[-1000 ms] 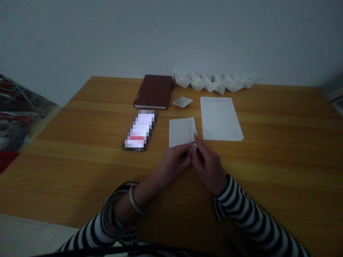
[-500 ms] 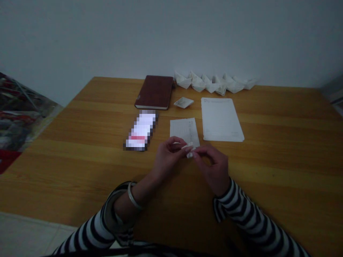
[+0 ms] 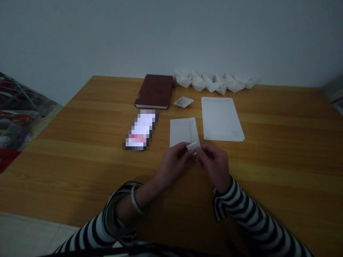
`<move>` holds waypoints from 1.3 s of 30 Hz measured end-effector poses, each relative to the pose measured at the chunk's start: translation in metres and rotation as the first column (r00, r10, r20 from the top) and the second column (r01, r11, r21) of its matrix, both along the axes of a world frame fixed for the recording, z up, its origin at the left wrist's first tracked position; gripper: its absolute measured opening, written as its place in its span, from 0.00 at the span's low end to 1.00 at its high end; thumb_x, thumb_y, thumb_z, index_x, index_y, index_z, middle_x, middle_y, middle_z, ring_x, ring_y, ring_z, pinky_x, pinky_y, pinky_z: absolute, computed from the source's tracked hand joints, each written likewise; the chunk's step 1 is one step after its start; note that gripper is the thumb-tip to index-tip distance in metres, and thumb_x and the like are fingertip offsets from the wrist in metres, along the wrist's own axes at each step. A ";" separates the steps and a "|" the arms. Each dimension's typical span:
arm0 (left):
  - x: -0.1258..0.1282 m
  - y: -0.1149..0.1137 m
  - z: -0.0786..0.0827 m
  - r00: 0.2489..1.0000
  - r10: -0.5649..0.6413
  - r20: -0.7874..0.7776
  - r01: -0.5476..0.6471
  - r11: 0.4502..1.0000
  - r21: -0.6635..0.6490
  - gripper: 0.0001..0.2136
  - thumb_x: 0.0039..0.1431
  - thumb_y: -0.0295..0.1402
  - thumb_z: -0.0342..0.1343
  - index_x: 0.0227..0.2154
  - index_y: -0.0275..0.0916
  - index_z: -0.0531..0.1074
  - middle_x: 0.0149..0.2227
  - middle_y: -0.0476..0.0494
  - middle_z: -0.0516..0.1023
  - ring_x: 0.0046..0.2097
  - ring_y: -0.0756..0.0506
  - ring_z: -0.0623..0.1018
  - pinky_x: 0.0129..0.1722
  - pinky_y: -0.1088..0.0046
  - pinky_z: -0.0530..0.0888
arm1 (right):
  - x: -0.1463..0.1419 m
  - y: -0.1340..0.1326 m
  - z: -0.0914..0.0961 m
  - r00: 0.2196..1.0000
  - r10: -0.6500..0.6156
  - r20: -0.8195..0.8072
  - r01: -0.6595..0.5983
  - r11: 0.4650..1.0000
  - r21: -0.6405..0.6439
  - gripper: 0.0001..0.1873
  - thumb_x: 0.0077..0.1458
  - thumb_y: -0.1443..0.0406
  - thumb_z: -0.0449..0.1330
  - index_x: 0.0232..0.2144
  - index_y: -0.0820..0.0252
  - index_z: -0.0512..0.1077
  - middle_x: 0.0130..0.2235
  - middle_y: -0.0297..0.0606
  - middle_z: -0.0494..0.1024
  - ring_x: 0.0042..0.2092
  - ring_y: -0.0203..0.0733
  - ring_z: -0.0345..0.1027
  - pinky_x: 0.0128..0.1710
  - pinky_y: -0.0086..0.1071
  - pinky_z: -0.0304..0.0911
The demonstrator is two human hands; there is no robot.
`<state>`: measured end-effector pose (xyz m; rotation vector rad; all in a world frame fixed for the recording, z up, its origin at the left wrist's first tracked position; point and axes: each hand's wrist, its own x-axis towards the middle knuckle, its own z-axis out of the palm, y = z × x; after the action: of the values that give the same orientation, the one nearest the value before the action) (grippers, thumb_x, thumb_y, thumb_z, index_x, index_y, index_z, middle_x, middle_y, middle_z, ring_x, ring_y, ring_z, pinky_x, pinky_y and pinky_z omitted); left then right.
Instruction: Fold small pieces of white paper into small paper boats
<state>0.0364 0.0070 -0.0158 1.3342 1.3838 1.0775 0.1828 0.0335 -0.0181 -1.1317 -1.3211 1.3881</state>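
Observation:
Both of my hands meet over the wooden table and pinch a small folded white paper piece between their fingertips. My left hand grips it from the left, my right hand from the right, fingers closed. Just beyond the hands lies a small lined sheet. A larger lined sheet lies to its right.
A dark red notebook lies at the back, a phone with a lit screen in front of it. One folded paper boat sits alone, and a row of several paper boats stands along the wall.
My hands have drawn closer together and the paper piece has turned between my fingers, now showing a flat folded top. Nothing else on the table has moved.

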 end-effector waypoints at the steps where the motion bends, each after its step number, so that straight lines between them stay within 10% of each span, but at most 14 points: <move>1: 0.000 -0.001 0.000 1.000 0.015 -0.008 -0.015 1.000 0.014 0.09 0.63 0.33 0.55 0.43 0.35 0.74 0.31 0.44 0.79 0.32 0.48 0.77 0.33 0.73 0.74 | -0.001 0.000 0.002 1.000 0.015 -0.020 -0.015 1.000 -0.016 0.10 0.56 0.58 0.63 0.29 0.58 0.73 0.20 0.29 0.72 0.20 0.33 0.64 0.19 0.26 0.61; 10: 0.006 -0.006 0.007 0.996 -0.087 0.021 0.086 0.996 0.032 0.15 0.67 0.36 0.49 0.55 0.40 0.66 0.36 0.44 0.78 0.36 0.48 0.77 0.38 0.72 0.73 | 0.003 0.002 0.007 0.994 -0.059 0.088 0.050 0.994 0.101 0.15 0.59 0.57 0.60 0.27 0.60 0.75 0.17 0.28 0.67 0.18 0.30 0.58 0.17 0.24 0.55; 19: -0.002 0.001 0.014 0.992 -0.042 -0.115 0.040 0.999 -0.017 0.20 0.66 0.44 0.49 0.23 0.36 0.67 0.21 0.53 0.64 0.25 0.52 0.65 0.24 0.77 0.61 | 0.005 -0.002 0.009 0.983 -0.021 0.182 -0.022 0.972 0.234 0.14 0.60 0.60 0.59 0.27 0.60 0.78 0.17 0.28 0.67 0.19 0.31 0.60 0.20 0.25 0.57; 25: -0.013 0.005 0.012 0.932 -0.025 -0.362 0.101 0.977 0.190 0.10 0.65 0.33 0.54 0.29 0.36 0.75 0.24 0.50 0.73 0.27 0.51 0.71 0.28 0.77 0.67 | 0.008 0.001 0.004 0.969 0.030 0.246 -0.110 0.943 0.314 0.15 0.63 0.63 0.56 0.48 0.58 0.77 0.31 0.35 0.79 0.28 0.35 0.70 0.28 0.29 0.66; 29: -0.012 0.004 0.011 0.895 0.116 -0.430 0.075 0.912 0.403 0.08 0.64 0.28 0.55 0.45 0.38 0.74 0.38 0.44 0.78 0.37 0.49 0.77 0.36 0.74 0.74 | 0.009 0.003 0.004 0.953 -0.046 0.299 -0.091 0.901 0.425 0.14 0.61 0.65 0.57 0.47 0.57 0.78 0.37 0.39 0.78 0.35 0.38 0.72 0.31 0.31 0.69; 39: -0.007 0.000 0.013 0.906 0.134 -0.401 0.099 0.855 0.509 0.07 0.63 0.24 0.55 0.42 0.36 0.75 0.39 0.42 0.80 0.40 0.49 0.79 0.40 0.73 0.77 | 0.006 -0.002 0.006 0.950 -0.105 0.296 -0.077 0.836 0.543 0.14 0.60 0.70 0.58 0.47 0.57 0.77 0.44 0.41 0.82 0.43 0.40 0.77 0.45 0.37 0.74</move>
<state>0.0295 0.0067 -0.0023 2.0574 1.4665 1.2826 0.1889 0.0316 -0.0120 -0.9744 -1.7904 0.7375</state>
